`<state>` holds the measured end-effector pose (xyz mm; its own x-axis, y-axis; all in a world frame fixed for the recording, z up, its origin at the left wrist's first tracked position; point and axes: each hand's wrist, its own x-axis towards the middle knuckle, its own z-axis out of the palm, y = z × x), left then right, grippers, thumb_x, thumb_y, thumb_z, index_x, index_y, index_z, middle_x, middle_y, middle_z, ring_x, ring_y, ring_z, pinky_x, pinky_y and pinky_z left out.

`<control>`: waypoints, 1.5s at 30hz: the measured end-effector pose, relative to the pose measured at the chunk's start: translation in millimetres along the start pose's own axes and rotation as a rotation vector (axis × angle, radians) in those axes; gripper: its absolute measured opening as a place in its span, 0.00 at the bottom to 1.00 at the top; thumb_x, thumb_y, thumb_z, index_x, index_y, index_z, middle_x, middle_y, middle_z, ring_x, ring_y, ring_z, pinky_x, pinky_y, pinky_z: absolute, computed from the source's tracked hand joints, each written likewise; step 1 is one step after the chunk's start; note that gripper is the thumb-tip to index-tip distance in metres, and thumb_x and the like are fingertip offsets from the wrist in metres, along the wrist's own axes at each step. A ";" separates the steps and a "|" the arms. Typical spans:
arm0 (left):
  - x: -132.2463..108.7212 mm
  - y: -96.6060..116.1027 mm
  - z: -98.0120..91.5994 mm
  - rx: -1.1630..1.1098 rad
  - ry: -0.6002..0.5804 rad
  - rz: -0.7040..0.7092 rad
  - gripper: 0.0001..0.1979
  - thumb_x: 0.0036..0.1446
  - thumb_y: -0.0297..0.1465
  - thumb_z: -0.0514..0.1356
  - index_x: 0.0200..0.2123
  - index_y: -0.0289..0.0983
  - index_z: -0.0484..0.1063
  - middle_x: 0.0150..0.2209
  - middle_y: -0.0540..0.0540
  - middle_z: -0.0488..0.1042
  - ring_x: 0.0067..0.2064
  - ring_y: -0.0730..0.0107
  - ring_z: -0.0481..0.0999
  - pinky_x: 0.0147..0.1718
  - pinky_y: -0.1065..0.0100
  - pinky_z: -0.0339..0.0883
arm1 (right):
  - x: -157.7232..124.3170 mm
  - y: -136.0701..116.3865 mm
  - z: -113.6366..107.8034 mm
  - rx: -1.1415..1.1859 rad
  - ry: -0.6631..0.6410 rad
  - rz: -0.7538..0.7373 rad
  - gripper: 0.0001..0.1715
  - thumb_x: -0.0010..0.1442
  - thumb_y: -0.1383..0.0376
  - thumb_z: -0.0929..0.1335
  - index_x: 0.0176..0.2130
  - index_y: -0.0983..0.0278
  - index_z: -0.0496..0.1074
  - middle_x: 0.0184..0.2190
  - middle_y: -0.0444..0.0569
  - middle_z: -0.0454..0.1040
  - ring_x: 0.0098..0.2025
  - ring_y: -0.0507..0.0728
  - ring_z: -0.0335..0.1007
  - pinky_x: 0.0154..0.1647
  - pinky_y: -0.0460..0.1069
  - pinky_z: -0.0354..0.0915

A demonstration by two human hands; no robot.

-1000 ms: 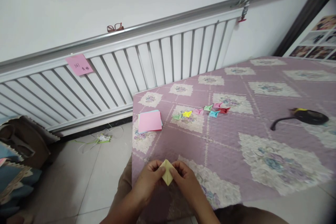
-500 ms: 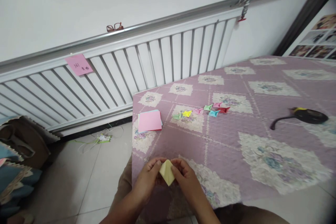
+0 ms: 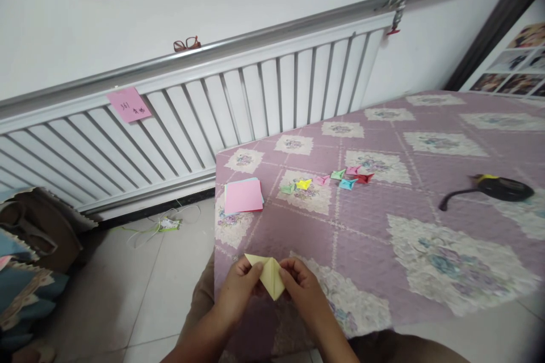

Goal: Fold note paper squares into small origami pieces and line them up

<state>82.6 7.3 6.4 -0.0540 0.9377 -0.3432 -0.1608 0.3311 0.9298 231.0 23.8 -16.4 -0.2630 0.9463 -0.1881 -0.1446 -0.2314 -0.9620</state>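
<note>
Both of my hands pinch a small pale yellow folded paper just above the near corner of the bed. My left hand grips its left flap, which now sticks out to the left. My right hand holds its right edge. Farther up the quilt lies a stack of coloured paper squares with a pink sheet on top. A row of several small folded paper pieces in green, yellow, pink, blue and red lies beyond it.
The bed carries a purple floral quilt. A black object with a strap lies at the right. A white slatted radiator with a pink note lines the wall, red glasses above it. Tiled floor lies left.
The yellow paper has been opened out: a flap now extends to the left under my left thumb, where before it was a compact diamond. My hands stayed in place.
</note>
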 end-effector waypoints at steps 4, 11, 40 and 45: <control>-2.8 5.1 2.1 -0.050 0.023 -0.035 0.18 0.46 0.44 0.65 0.33 0.35 0.72 0.25 0.50 0.70 0.25 0.70 0.68 0.25 0.70 0.59 | 0.2 1.1 -1.8 -0.001 -0.088 -0.027 0.15 0.56 0.52 0.67 0.34 0.61 0.68 0.26 0.42 0.69 0.27 0.52 0.65 0.27 0.46 0.60; -6.0 14.0 2.8 -0.114 0.036 -0.077 0.20 0.44 0.44 0.65 0.34 0.34 0.69 0.24 0.50 0.71 0.24 0.72 0.68 0.26 0.70 0.60 | -4.2 -12.0 -3.7 0.057 -0.306 -0.064 0.24 0.52 0.53 0.70 0.45 0.62 0.70 0.39 0.50 0.75 0.42 0.58 0.71 0.42 0.52 0.65; -1.1 1.4 -0.8 0.057 0.011 -0.027 0.16 0.45 0.40 0.66 0.35 0.37 0.74 0.27 0.48 0.74 0.26 0.68 0.69 0.25 0.70 0.55 | 3.9 -4.0 -12.0 -0.109 0.159 -0.074 0.23 0.50 0.57 0.68 0.46 0.60 0.68 0.32 0.46 0.74 0.35 0.57 0.71 0.34 0.50 0.66; 1.3 1.7 0.4 0.144 0.039 0.058 0.11 0.46 0.35 0.65 0.33 0.38 0.75 0.27 0.49 0.75 0.29 0.65 0.71 0.28 0.69 0.59 | -0.1 -4.9 -12.5 0.010 0.035 0.043 0.24 0.57 0.44 0.62 0.37 0.60 0.70 0.28 0.47 0.72 0.31 0.56 0.70 0.25 0.47 0.62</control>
<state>82.7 9.1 7.5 -0.0982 0.9517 -0.2908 -0.0138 0.2909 0.9567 243.6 27.6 -14.2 -0.2351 0.9429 -0.2360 -0.1439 -0.2739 -0.9509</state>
